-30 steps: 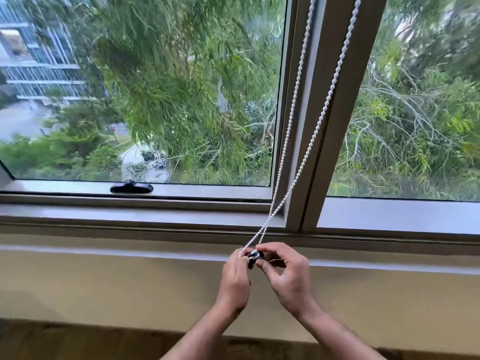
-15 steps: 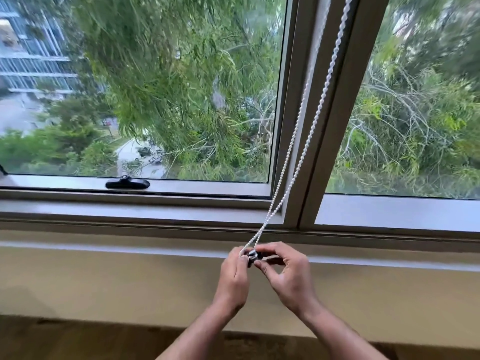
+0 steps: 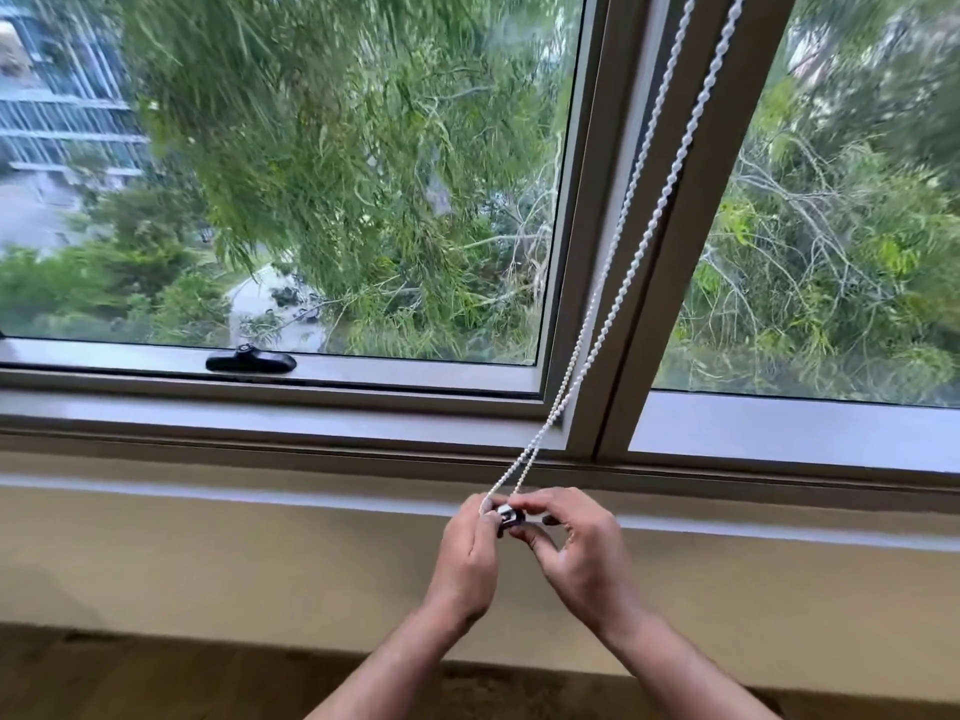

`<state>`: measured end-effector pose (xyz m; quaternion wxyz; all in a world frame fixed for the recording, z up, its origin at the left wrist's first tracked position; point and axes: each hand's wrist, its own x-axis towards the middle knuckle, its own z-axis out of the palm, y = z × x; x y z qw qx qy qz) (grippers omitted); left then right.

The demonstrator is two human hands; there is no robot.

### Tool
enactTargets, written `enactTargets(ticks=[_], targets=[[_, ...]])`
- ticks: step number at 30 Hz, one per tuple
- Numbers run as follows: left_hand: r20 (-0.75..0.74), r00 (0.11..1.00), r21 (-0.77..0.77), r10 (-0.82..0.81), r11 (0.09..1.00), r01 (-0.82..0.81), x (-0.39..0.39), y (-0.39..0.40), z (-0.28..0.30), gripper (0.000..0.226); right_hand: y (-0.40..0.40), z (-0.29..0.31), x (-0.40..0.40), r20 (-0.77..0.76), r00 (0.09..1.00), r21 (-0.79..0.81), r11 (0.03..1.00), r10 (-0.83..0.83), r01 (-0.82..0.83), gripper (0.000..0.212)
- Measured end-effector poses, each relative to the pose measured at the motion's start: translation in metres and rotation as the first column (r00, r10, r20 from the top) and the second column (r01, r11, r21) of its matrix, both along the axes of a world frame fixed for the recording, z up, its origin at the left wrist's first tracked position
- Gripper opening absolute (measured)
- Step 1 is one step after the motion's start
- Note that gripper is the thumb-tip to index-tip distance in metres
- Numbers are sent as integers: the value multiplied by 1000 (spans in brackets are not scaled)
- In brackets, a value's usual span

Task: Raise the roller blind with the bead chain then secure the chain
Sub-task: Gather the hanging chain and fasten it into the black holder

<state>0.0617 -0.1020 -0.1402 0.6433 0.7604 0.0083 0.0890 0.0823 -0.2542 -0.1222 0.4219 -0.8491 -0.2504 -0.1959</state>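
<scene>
Window glass filled most of the frame, with a grey building at upper left and green trees across the middle and right. Along the lower edge of the left pane, a black window latch lay flat on the grey window frame. Below that ran a pale sill, then a beige wall, then a dark strip of floor at the bottom edge.

Right of centre a vertical mullion split the two panes. White bead chain hung in two strands in front of it, slanting from the top right of the frame down toward lower centre; the strands closed together just above the hands. No blind fabric showed anywhere on the glass.

Left hand, lower centre, came up from the bottom edge, back of hand to camera, fingers curled with the tips pinching the chain's low end. Just right of it, touching, a small dark-and-silver chain clip sat between both hands in front of the sill. Right hand came in from lower right, thumb and index finger closed on the clip, other fingers bent under. Both forearms were bare.
</scene>
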Motion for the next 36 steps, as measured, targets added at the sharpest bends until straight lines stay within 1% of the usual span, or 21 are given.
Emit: enactTargets(ticks=[5,7,11,14,18,21,24,29,36], targets=[[19,999,92,-27,995,25,3,2,1,30,-1,1,2,5,1000,6,1000,-17,17,35],[29,999,95,-27,995,24,1,2,5,27,1,1,2,1,1000,19,1000,-19,19,36],[18,1000,70,7,998,-9,0,0,6,33,2,-1,0,-45,999,52,999,6,-3,33],[-18,999,67,30,997,-28,2,0,6,26,2,1,-2,-71,997,40,998,43,-40,34],[-30,999,136,38,990,-34,3,-1,7,24,0,2,-5,-84,994,-38,996,73,-76,39],[-36,995,166,88,983,-81,3,-2,6,25,-2,3,-7,-30,997,-133,988,78,-81,41],[-21,994,198,110,975,-104,2,-5,6,25,-4,3,-9,29,998,-227,973,54,-46,40],[-14,991,244,131,962,-124,1,-7,4,29,-5,3,-9,111,993,-268,964,31,0,31],[-23,986,267,168,951,-156,2,-7,8,31,0,8,-11,156,988,-370,926,-25,81,28]])
